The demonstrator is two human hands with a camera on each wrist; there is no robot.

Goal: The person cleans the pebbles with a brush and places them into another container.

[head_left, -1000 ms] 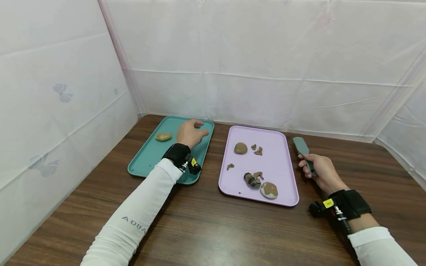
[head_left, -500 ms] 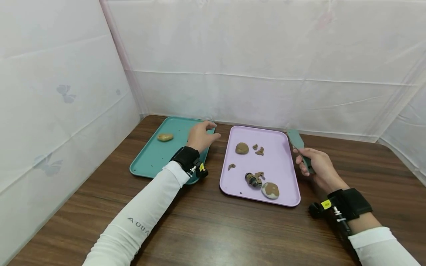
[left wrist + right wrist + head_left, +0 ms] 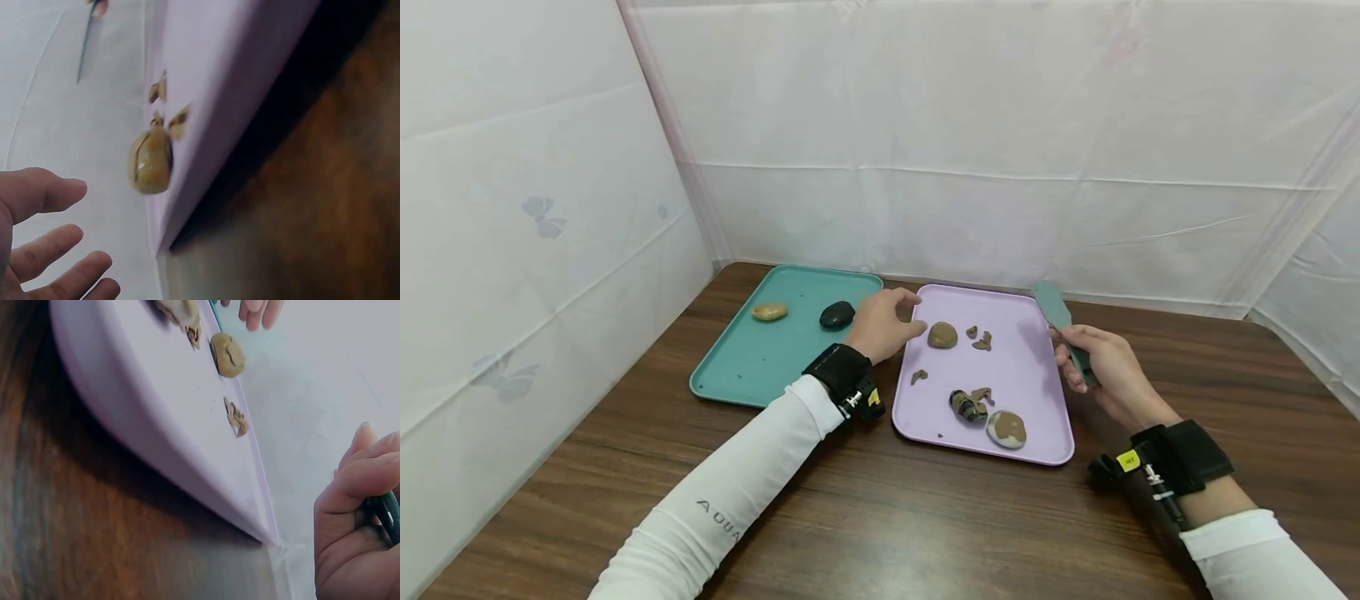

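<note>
Two clean stones, one tan (image 3: 769,312) and one black (image 3: 837,314), lie on the teal tray (image 3: 737,367); three clay-smeared stones, including the brown one (image 3: 942,335), remain on the lilac tray (image 3: 1037,375); work judged partway done. Left hand (image 3: 883,323) loosely spread, empty, just beside that brown stone; right hand (image 3: 1093,362) grips a green scraper (image 3: 1051,305).

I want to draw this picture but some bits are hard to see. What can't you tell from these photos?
- Head view: the small dark lump with brown bits on the flat lilac plastic tray is too small to identify.
- Right wrist view: the grey-green flat-bladed tool is almost wholly hidden by the right hand and cut off by the edge.
- Left wrist view: the left hand is cut off by the edge; the brown wooden table is blurred.
</note>
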